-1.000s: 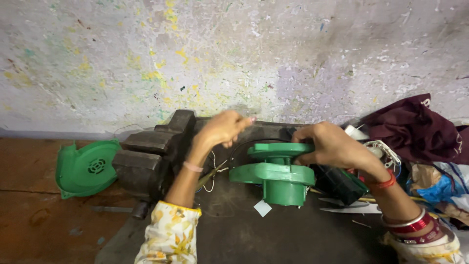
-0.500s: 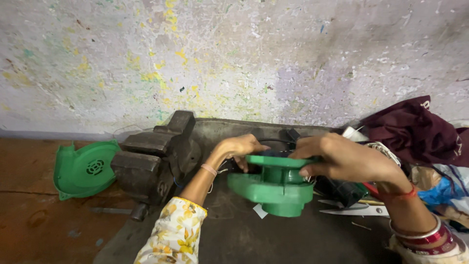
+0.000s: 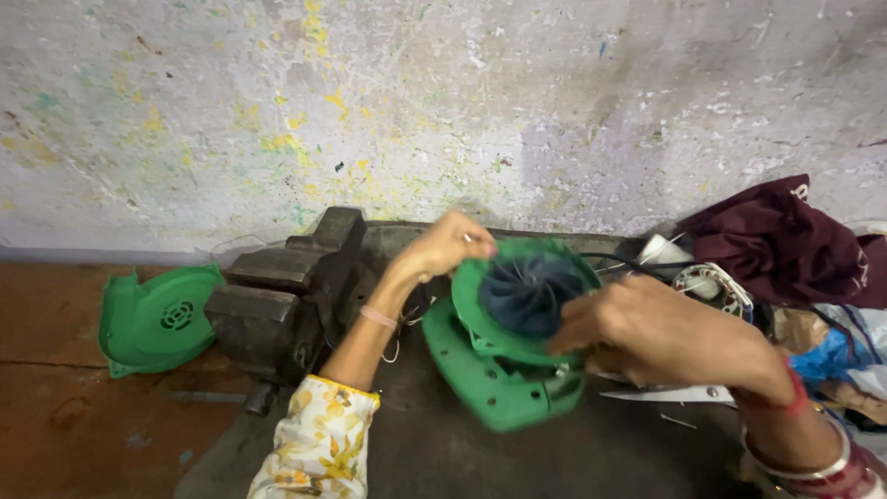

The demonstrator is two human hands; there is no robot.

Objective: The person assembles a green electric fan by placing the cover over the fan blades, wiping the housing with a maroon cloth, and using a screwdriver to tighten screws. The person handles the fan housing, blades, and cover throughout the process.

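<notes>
Both hands are on the green blower housing (image 3: 504, 370), which is tipped up over the dark desk (image 3: 443, 453) so its open mouth faces the camera, with the dark blue fan wheel (image 3: 528, 291) showing inside. The left hand (image 3: 445, 245) curls over the housing's upper left rim, fingers pinching the edge. The right hand (image 3: 647, 333) clamps the right side, fingers wrapped around the rim beside the fan wheel. Just left of the left forearm sits a heavy grey bench vise (image 3: 282, 296). Beyond the vise, a second green cover (image 3: 157, 319) lies flat on the brown wooden surface. A maroon cloth (image 3: 785, 245) is bunched at the right against the paint-flecked wall (image 3: 443, 102).
</notes>
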